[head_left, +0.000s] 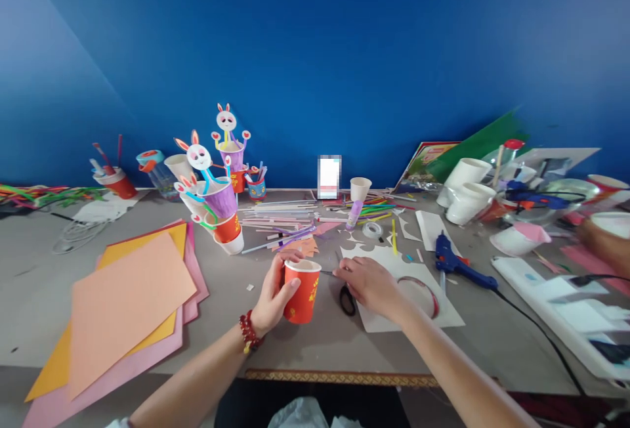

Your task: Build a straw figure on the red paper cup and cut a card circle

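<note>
With fingers [291, 289] of the left hand [272, 291] curled round a red paper cup [308, 297], holding it upright at the worktop [319, 349]. With those of the right hand [367, 282] bent close together by the scissors [349, 313], cannot tell whether gripping them. Flanked farther out by a cut white sheet [378, 320] and blue glue gun [462, 267] rightward, coloured paper [128, 303] leftward.

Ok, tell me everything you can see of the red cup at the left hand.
The red cup looks like paper: orange-red outside, with a pale rim and yellow printing on its side. It is roughly upright, mouth up, near the table's front edge. The left hand's grip is around its left side, thumb across the front. Whether its base rests on the table or hangs just above, I can't tell.
</note>
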Motion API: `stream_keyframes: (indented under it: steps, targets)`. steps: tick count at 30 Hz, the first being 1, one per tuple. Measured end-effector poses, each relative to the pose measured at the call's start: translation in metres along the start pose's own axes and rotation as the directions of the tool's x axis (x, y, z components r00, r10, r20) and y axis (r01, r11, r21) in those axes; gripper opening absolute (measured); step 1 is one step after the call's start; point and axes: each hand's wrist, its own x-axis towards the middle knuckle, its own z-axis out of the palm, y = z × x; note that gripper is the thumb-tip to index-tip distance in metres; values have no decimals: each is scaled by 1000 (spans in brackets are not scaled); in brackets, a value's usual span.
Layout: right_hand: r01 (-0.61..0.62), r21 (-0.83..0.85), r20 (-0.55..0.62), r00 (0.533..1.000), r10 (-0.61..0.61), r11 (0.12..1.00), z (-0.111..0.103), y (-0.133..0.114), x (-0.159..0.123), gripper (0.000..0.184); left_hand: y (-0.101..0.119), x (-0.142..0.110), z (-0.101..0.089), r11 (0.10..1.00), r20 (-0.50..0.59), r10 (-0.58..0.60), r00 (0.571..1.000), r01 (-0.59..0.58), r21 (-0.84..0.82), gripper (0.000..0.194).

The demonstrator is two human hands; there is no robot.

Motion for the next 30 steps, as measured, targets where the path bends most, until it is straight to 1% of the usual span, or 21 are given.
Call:
stream_keyframes:
  steps: [2,4,7,10,13,16,18,20,22,23,24,26,27,28,30]
  targets:
    - [9,-39,40,999,-7,999,3,1,5,32,1,0,0,1000,-5,12,1000,-12,-1,24]
    - [38,-41,53,998,-36,998,8,5,7,28,1,-1,-1,1000,-2,14,1000,-14,-5,25]
    - [82,-9,60,995,-81,997,11,10,6,27,-1,-1,-2,1000,4,13,1000,-13,-27,25]
    - [125,34,35,991,-126,992,11,14,5,24,-2,-1,-3,999,-17,23,1000,-24,-40,23]
    - [145,109,-51,989,-140,983,10,16,4,22,-3,0,-4,999,-41,14,999,-16,-45,20]
    - [144,208,-181,978,-106,968,13,21,2,23,-4,0,-5,998,-41,-14,999,12,-68,20]
    - [165,282,-305,949,-74,945,16,25,0,24,-5,-1,-6,998,-50,-25,998,22,-61,22]
    - [203,367,-449,893,-18,908,14,27,-3,25,-6,-1,-7,999,-67,-22,997,19,-36,23]
    - [229,483,-557,825,95,845,8,27,-7,25,-5,0,-7,1000,-69,-20,997,20,-11,23]
    - [230,557,-583,793,178,798,3,25,-8,25,-5,1,-6,1000,-64,-21,998,21,0,24]
    - [223,637,-579,770,267,738,-3,22,-9,25,-5,2,-6,1000,-58,-24,998,25,13,24]
    - [209,776,-528,732,431,595,-14,12,-10,24,-4,3,-5,998,-43,-34,998,36,51,26]
    - [216,832,-484,733,479,510,-19,6,-10,22,-4,3,-4,996,-37,-42,998,44,75,27]
    - [230,882,-432,744,511,411,-24,0,-9,21,-3,4,-4,994,-32,-51,998,54,99,28]
    - [244,950,-311,802,510,196,-30,-15,-6,18,-4,4,-4,988,-22,-66,998,68,142,29]
